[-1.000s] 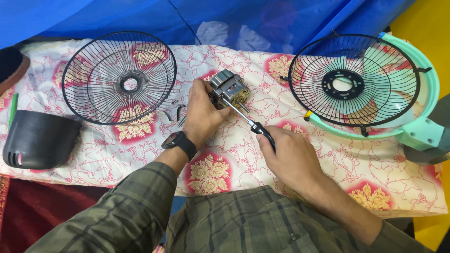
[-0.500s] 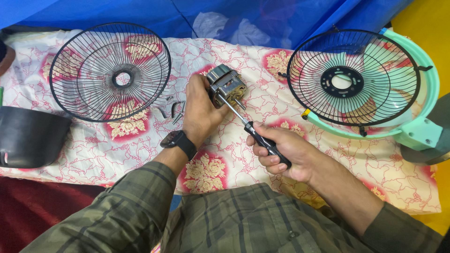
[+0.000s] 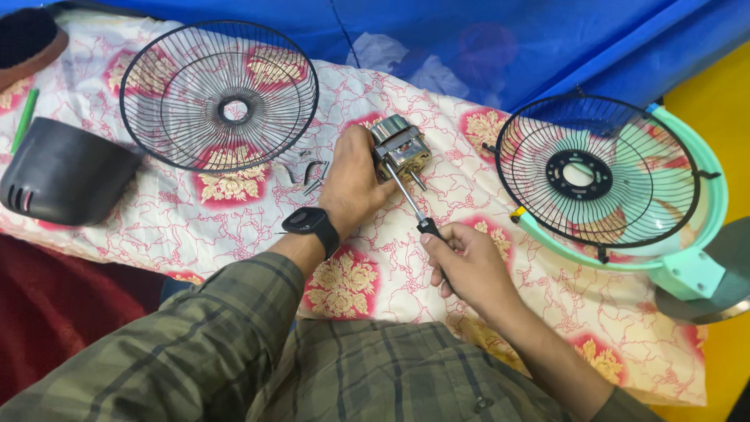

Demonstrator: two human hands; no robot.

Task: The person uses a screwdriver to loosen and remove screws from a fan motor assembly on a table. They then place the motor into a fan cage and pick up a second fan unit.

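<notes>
- The mint-green fan housing [image 3: 707, 227] at the right edge of the floral cloth [image 3: 234, 227] acts as a shallow bowl — a black wire grille [image 3: 598, 172] lies in it, tilted over its rim.
- The fan motor [image 3: 400, 148] sits near the middle of the cloth, toward its far edge: a small silver metal block with copper windings showing and a short shaft sticking out.
- The left hand [image 3: 351, 184] is closed around the motor's side, steadying it.
- The right hand [image 3: 465, 262] grips the black handle of a screwdriver [image 3: 410, 205] — its tip meets the motor.
- A second grille [image 3: 219, 98] lies flat at the far left, a dark cover [image 3: 58, 181] beside it, loose screws [image 3: 308, 172] between grille and left hand.
</notes>
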